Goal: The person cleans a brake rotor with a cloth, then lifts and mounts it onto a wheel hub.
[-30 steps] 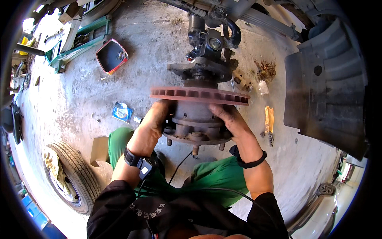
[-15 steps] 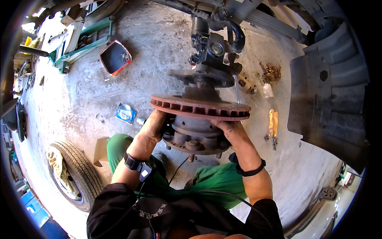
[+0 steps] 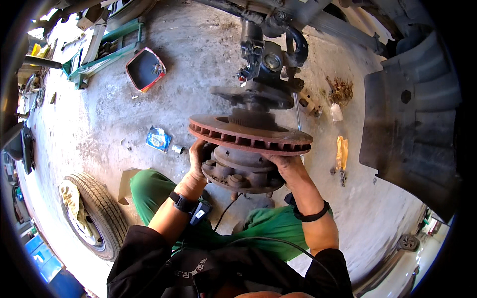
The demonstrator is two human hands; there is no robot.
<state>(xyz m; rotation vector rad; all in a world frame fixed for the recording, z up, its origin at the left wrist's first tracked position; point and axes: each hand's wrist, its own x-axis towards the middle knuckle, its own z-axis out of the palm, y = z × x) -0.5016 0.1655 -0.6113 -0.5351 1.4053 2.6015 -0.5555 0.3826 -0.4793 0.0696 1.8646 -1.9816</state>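
Left hand [image 3: 196, 160] and right hand [image 3: 291, 166] each have their grip seemingly clamped on the hub [image 3: 242, 171], near of the brake disc [image 3: 251, 142] and dark flange [image 3: 254, 97]; uneven support could tip it, pinching a hand.

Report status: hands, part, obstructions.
Left hand, right hand holding hub, one each side. Rusty brake disc at hub's far end. Disc partly hides both hands.

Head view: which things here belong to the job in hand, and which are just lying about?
Job in hand:
rusty disc with hub, held by the left hand and right hand
dark axle assembly just beyond

Apparently just lying about:
blue-and-white packet
yellow-orange piece
red-rimmed tray
tyred wheel with cloth on it, possibly related
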